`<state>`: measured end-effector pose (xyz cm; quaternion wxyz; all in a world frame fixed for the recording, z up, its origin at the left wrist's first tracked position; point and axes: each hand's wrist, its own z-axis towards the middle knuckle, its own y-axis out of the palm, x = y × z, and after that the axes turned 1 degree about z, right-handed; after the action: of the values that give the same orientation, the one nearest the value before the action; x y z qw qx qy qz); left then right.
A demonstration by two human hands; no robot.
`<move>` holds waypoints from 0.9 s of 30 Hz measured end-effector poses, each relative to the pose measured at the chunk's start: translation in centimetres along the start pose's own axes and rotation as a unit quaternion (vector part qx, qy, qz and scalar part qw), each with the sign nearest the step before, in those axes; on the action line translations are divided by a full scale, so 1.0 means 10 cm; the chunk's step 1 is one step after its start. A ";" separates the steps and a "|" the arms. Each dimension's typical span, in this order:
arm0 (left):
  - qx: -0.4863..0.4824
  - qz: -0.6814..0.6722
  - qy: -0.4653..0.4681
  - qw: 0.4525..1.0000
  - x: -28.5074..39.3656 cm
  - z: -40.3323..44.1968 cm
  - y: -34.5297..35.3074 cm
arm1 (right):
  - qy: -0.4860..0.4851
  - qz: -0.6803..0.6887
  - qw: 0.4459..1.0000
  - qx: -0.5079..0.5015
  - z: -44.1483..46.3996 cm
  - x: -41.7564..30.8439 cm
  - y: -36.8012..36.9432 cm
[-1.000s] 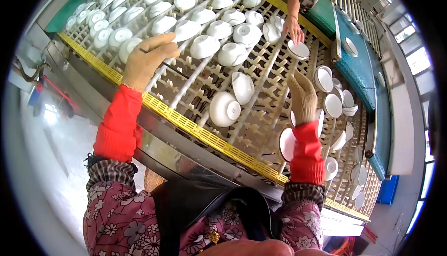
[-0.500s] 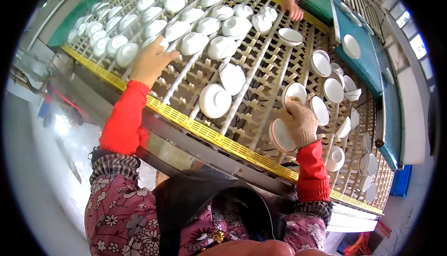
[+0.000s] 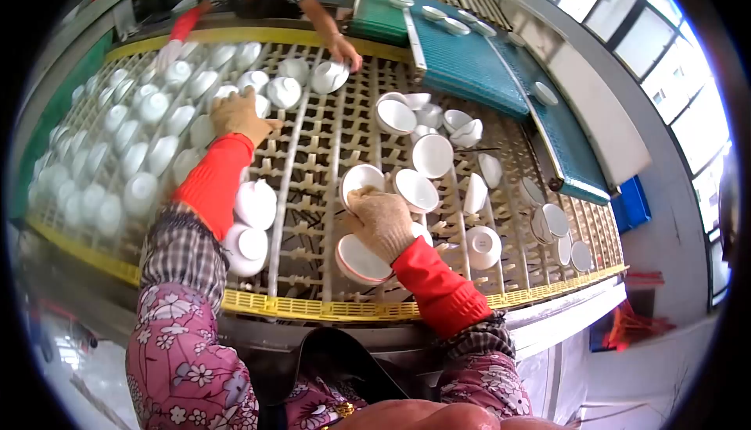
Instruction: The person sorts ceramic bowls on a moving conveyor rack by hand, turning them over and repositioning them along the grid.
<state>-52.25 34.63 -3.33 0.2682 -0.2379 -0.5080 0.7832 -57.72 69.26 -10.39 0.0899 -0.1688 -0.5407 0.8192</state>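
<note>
My left hand (image 3: 241, 116), in a tan glove, reaches over the upside-down white bowls. Its fingers are spread, with a bowl (image 3: 263, 106) partly hidden beside the thumb. Two more overturned bowls (image 3: 255, 204) stand close to my left forearm. My right hand (image 3: 381, 223), in a similar glove, has its fingers curled over the near rim of a tilted white bowl (image 3: 362, 183). Below that hand lies another tilted bowl (image 3: 363, 261) with a reddish rim, and to its right a bowl (image 3: 416, 190) leans with its inside showing.
A slatted conveyor (image 3: 305, 227) with a yellow edge strip (image 3: 360, 310) carries many bowls. Across it, a co-worker's hand (image 3: 342, 49) touches an overturned bowl (image 3: 328, 77). Their other, pale-gloved hand is by the far-left bowls. A blue-green belt (image 3: 477, 62) with bowls stands back right.
My view has swung to the right and up. Both my hands stay near the bowls they were at. The co-worker's bare hand has come down onto a bowl.
</note>
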 end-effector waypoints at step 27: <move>-0.083 -0.189 0.057 0.977 -2.09 -2.18 -0.23 | -0.100 0.237 0.938 0.234 1.27 -0.51 -0.10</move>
<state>-22.23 36.14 -7.23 0.4191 -0.2038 -0.5907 0.6587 -57.82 57.07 -4.02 -0.1249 -0.1835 -0.2843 0.9327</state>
